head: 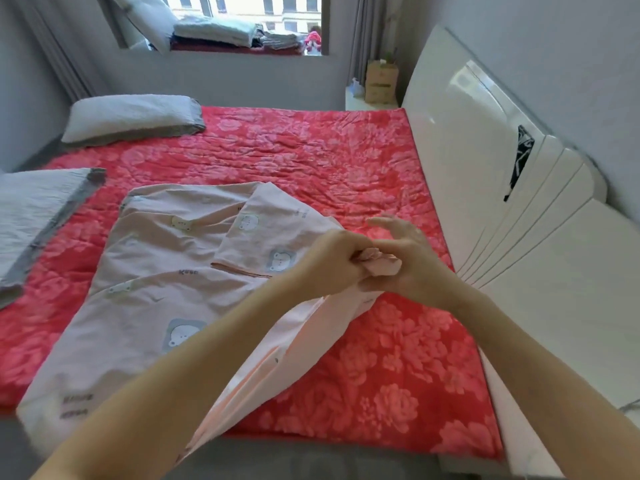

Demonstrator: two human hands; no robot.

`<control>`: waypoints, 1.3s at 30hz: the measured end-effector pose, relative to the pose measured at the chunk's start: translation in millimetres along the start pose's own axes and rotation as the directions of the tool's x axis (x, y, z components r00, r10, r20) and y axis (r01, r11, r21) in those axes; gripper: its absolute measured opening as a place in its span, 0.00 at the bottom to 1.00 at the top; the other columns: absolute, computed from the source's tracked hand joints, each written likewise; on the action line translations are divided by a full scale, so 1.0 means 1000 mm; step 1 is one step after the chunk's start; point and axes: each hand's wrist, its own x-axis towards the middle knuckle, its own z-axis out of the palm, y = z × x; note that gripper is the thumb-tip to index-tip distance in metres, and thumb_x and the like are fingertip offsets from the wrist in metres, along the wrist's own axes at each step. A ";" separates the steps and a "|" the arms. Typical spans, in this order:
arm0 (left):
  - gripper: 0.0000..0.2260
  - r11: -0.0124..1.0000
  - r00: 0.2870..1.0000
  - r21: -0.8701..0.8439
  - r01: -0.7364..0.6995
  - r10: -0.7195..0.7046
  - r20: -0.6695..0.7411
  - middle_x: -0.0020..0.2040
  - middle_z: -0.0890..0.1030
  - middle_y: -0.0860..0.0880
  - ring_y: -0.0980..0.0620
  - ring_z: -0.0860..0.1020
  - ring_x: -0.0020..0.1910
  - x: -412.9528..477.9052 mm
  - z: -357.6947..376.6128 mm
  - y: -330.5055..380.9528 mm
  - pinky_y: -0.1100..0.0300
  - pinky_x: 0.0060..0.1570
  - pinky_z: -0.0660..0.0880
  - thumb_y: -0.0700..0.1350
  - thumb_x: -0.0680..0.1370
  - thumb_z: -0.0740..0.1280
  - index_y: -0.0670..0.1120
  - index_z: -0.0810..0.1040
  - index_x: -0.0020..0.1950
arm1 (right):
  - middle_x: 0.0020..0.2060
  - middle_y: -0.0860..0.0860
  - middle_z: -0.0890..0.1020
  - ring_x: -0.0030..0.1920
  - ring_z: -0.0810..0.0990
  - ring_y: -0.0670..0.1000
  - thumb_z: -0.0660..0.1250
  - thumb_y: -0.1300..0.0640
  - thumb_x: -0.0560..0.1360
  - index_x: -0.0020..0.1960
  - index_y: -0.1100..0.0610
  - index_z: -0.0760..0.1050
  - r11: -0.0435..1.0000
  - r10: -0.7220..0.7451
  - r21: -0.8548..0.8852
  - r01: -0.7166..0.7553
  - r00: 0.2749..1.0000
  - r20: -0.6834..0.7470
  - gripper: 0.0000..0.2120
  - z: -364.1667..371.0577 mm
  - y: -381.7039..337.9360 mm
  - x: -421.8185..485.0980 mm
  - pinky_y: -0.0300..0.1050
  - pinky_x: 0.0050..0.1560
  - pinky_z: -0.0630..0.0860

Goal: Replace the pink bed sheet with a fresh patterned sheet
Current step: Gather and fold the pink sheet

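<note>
Bear-print sheet (166, 258) half-folded on red quilted cover (346, 161); left hand (332, 261) clamps bunched corner, right hand (408, 268) pinches same wad, outer fingers (391, 224) splayed. Likely finding edge for spreading.

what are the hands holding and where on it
The patterned sheet, by a bunched-up edge raised above the bed. The left hand grips the bunch tightly; the right hand has a looser grip, fingers partly raised.

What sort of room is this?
A bedroom, probably in a home: a white headboard, a pillow on a red floral bed cover, and folded bedding on the windowsill.
</note>
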 end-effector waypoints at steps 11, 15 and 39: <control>0.07 0.939 0.934 -0.047 0.341 -0.332 0.129 0.46 0.82 0.53 0.57 0.80 0.46 -0.078 -0.019 -0.057 0.54 0.53 0.77 0.43 0.73 0.72 0.45 0.81 0.50 | 0.40 0.52 0.82 0.42 0.81 0.49 0.80 0.42 0.56 0.39 0.51 0.85 0.752 -0.150 0.649 0.115 0.989 -0.001 0.17 -0.052 -0.006 -0.007 0.41 0.42 0.79; 0.08 0.945 0.945 -0.023 0.327 -0.327 0.027 0.40 0.82 0.52 0.57 0.79 0.40 -0.106 0.024 -0.075 0.55 0.45 0.77 0.48 0.74 0.70 0.45 0.82 0.44 | 0.41 0.52 0.83 0.45 0.81 0.51 0.81 0.42 0.54 0.38 0.50 0.85 0.782 -0.109 0.621 0.056 0.993 0.048 0.18 -0.056 -0.005 -0.017 0.41 0.43 0.79; 0.02 0.984 0.752 0.031 0.176 -0.115 -0.649 0.28 0.77 0.51 0.53 0.74 0.27 -0.152 0.021 -0.075 0.59 0.30 0.71 0.43 0.75 0.64 0.49 0.73 0.42 | 0.36 0.42 0.84 0.42 0.82 0.40 0.76 0.49 0.56 0.37 0.44 0.85 0.772 0.065 0.635 -0.005 0.995 -0.071 0.09 -0.053 -0.002 -0.059 0.31 0.44 0.76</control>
